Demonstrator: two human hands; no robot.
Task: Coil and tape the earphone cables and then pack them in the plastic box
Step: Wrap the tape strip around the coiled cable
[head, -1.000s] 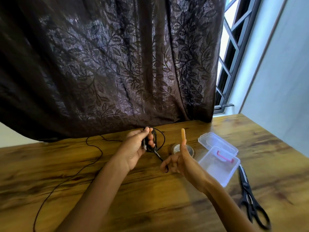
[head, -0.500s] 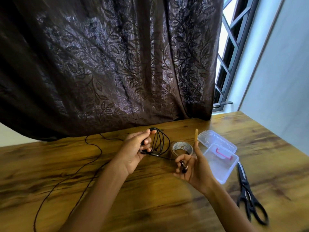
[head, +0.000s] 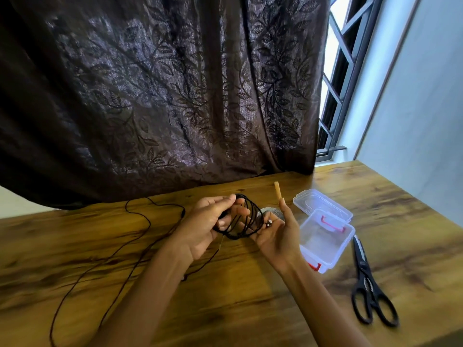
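The earphone cable [head: 235, 236] is held above the middle of the table [head: 238, 309], wound into a loose black coil of several loops between 2 hands. The left grip [head: 203, 229] is closed around the coil's left side, thumb on top. The right grip [head: 275, 234], palm up, holds the coil's right side in its curled fingers, with 1 earbud [head: 269, 222] lying against them. Its index finger points up with 1 tan strip of tape [head: 277, 191] stuck to the tip. The rest of the thin, dark cable trails down from the coil and lies slack across the table's left half. 1 bend reaches near the far edge, and a long run leaves the view at the bottom.

A tape roll [head: 274, 212] lies flat just behind the right grip, partly hidden by it. To its right a clear plastic box [head: 325, 246] with red latches stands open, and the wood grain shows through its walls. Its lid [head: 320, 202] lies flat at the box's far side, touching it. Black scissors [head: 368, 291] lie just right of the box, blades pointing away and handles toward the person.

Bare wood shows between the forearms and beyond the scissors up to the table's right edge, which runs beside a pale wall [head: 426, 121]. A dark leaf-patterned curtain [head: 162, 96] hangs down to the far edge, and a barred window [head: 340, 78] shows at the far right corner.
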